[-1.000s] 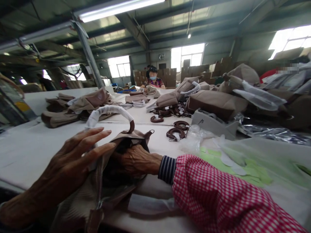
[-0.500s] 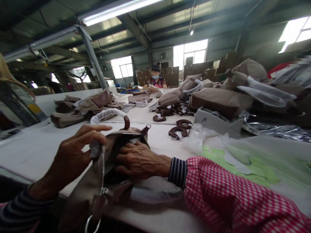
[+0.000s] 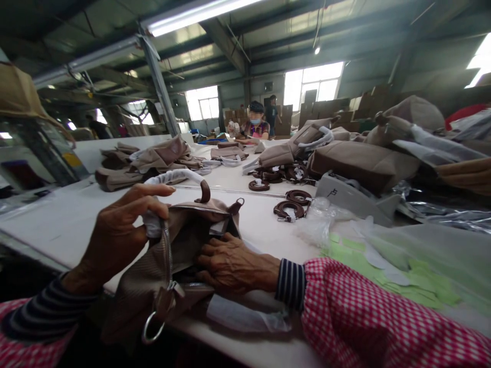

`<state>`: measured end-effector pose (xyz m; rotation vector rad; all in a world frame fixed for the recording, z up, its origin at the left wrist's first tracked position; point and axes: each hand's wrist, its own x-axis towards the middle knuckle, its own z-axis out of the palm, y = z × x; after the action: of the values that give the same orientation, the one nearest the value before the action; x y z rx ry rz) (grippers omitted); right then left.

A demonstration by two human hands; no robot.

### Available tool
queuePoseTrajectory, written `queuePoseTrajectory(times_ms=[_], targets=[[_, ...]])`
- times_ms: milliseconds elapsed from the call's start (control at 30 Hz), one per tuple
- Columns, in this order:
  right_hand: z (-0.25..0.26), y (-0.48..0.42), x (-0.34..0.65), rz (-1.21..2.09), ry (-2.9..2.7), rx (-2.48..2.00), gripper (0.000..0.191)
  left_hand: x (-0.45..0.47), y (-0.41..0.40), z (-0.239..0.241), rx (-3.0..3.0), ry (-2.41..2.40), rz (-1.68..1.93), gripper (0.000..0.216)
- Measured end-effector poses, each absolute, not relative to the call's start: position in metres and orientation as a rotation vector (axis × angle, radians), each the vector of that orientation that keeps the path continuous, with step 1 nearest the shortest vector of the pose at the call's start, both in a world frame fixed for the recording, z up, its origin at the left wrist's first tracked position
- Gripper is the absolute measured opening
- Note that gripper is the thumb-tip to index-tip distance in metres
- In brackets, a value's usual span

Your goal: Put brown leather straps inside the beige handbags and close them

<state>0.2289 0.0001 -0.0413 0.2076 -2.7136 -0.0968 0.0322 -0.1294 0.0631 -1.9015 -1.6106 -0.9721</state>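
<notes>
A taupe handbag [image 3: 134, 286] with an open zipper leans at the table's near edge, its mouth facing me. My left hand [image 3: 123, 230] pinches the bag's left rim by the base of a handle [image 3: 176, 176] wrapped in white film. Inside the mouth, my right hand [image 3: 233, 263] has its fingers curled together; the dark interior hides their tips, so what they grip cannot be seen. A small pale tag [image 3: 218, 228] shows on the lining above those fingers. A second wrapped handle [image 3: 247, 314] lies on the table below my right wrist. A metal ring [image 3: 151, 328] hangs at the bag's front.
Coiled brown straps [image 3: 289, 210] lie beyond the bag. Green paper pieces [image 3: 399, 271] and clear plastic [image 3: 318, 220] are at the right. More taupe bags [image 3: 360, 163] are piled behind a grey box [image 3: 349, 197], with others [image 3: 153, 161] at the left. A co-worker [image 3: 256, 125] sits opposite.
My right hand has drawn slightly out of the bag toward the right and down. The mouth gapes wider, exposing the pale tag. The view has shifted left.
</notes>
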Motion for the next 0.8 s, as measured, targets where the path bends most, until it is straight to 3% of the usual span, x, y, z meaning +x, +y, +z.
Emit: queuePoseTrajectory(times_ms=[433, 600, 800], targets=[[-0.036, -0.003, 0.234, 0.002, -2.719, 0.11, 0.024, 0.037, -0.126, 0.057, -2.017, -1.576, -0.995, 0.013], [-0.02, 0.013, 0.218, 0.057, -2.696, 0.18, 0.042, 0.038, -0.121, 0.062, -2.265, -1.43, -0.817, 0.019], [0.003, 0.045, 0.195, 0.297, -2.783, 0.394, 0.021, 0.034, -0.124, 0.072, -2.243, -1.353, -0.504, 0.063]])
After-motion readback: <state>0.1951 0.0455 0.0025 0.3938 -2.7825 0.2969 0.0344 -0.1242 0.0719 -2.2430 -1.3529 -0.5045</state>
